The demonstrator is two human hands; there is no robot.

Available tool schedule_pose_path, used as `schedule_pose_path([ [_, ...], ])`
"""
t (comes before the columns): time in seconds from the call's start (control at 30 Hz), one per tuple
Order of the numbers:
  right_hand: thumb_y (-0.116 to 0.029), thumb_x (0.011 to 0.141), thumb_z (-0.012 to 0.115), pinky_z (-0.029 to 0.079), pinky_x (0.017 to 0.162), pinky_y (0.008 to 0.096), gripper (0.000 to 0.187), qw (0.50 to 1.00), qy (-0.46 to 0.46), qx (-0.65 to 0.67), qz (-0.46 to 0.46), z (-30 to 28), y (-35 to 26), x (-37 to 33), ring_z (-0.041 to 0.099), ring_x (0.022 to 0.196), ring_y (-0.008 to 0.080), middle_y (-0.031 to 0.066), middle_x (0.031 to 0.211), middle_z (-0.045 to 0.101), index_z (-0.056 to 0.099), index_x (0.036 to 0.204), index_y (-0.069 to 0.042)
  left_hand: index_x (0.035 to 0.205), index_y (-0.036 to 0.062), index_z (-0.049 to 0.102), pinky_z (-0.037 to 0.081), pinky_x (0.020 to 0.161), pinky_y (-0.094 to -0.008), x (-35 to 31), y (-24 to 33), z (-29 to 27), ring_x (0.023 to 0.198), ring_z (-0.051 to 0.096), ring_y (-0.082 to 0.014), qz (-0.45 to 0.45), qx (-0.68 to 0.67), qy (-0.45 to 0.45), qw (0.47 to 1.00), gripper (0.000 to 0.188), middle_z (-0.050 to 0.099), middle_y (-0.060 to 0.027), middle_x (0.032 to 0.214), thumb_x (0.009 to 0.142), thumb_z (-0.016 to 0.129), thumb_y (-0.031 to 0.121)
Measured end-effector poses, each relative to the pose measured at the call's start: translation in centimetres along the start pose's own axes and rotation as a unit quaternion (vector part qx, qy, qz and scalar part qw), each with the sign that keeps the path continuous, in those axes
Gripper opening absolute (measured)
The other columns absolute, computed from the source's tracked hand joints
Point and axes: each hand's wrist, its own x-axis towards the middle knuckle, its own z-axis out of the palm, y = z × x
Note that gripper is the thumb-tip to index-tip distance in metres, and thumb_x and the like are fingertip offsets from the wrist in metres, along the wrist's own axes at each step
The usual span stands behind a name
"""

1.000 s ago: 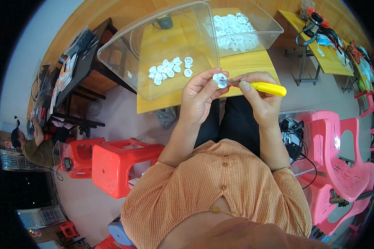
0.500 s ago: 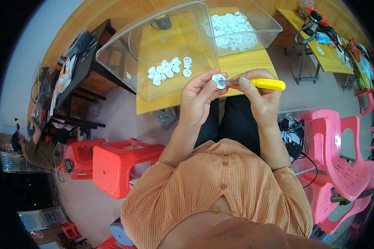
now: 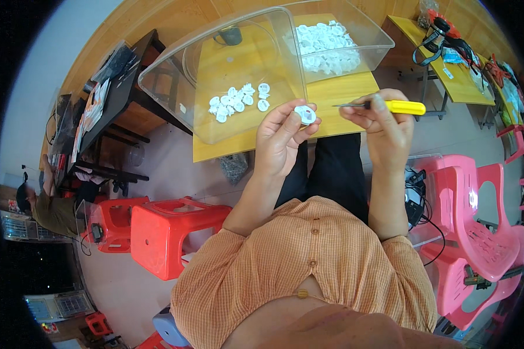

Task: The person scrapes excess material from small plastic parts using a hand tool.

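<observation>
Between the thumb and fingers of my left hand [image 3: 282,134] is a small round white plastic piece [image 3: 305,115] with a dark patch on its face. My right hand [image 3: 385,125] grips a screwdriver [image 3: 406,107] by its yellow handle, the thin shaft pointing left toward the white piece but apart from it. Beyond my left hand, a clear plastic bin [image 3: 151,87] holds a loose cluster of similar white pieces [image 3: 232,103]. To its right, a second clear bin [image 3: 384,45] contains a large heap of white pieces [image 3: 326,49].
Both bins stand on a yellow table [image 3: 349,87]. A grey mug [image 3: 230,36] shows through the left bin. Red stools [image 3: 163,238] are at my left, pink chairs [image 3: 489,250] at my right beside a box of black cables [image 3: 414,198]. A person [image 3: 55,209] is at the far left.
My right hand has drawn the screwdriver back to the right, so its tip has come away from the white piece. My left hand still holds that piece in nearly the same place.
</observation>
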Motion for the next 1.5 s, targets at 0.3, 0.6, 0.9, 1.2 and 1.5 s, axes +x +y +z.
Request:
schedule_pose_path([
  [0.3,-0.007,0.092,0.049,0.056,0.078,0.0459,0.011,0.993,0.019,0.041,-0.111,-2.8,-3.7,0.4,0.066,0.084,0.0349,0.0217,0.093,0.062,0.049,0.101,0.000,0.114,-0.0023,0.054,0.054,0.073,-0.0267,0.9,-2.3,1.4,0.081,0.064,-0.0175,-0.144,0.053,-0.072,0.986,0.028,0.062,-0.0128,0.105,0.089,0.057,0.008],
  [0.6,-0.011,0.094,0.047,0.055,0.079,0.0481,0.014,0.975,0.034,0.057,-0.212,-4.6,-7.0,-0.5,0.066,0.087,0.0360,0.0231,0.097,0.062,0.049,0.102,0.000,0.139,-0.0041,0.027,0.045,0.092,-0.0311,13.9,-5.5,5.6,0.112,0.052,-0.0202,0.082,0.232,-0.051,0.968,0.071,0.038,-0.0194,0.138,0.083,0.066,0.018],
  [0.9,-0.013,0.094,0.048,0.054,0.080,0.0513,0.017,0.970,0.057,0.078,-0.224,-5.8,-8.4,-1.3,0.064,0.087,0.0401,0.0268,0.097,0.061,0.051,0.100,0.002,0.113,-0.0021,0.059,0.050,0.073,-0.0271,1.9,-8.5,-0.9,0.082,0.063,-0.0152,-0.036,0.412,-0.129,0.901,0.033,0.065,-0.0108,0.102,0.084,0.063,0.015],
  [1.2,-0.013,0.095,0.046,0.053,0.082,0.0526,0.018,0.973,0.023,0.068,-0.219,-5.0,-7.7,-1.2,0.064,0.090,0.0412,0.0286,0.099,0.059,0.050,0.102,0.003,0.111,-0.0025,0.057,0.044,0.085,-0.0418,6.0,-2.3,-11.9,0.099,0.054,-0.0359,0.245,0.805,0.065,0.537,0.046,0.058,-0.0195,0.104,0.073,0.071,0.018],
  [1.5,-0.012,0.095,0.047,0.052,0.083,0.0534,0.017,0.978,0.002,0.067,-0.198,-4.3,-6.7,-1.0,0.064,0.089,0.0405,0.0276,0.098,0.060,0.051,0.102,0.002,0.120,-0.0026,0.052,0.049,0.076,-0.0367,6.9,-2.3,-14.9,0.084,0.060,-0.0289,0.123,0.773,0.083,0.617,0.053,0.062,-0.0153,0.096,0.074,0.071,0.017],
])
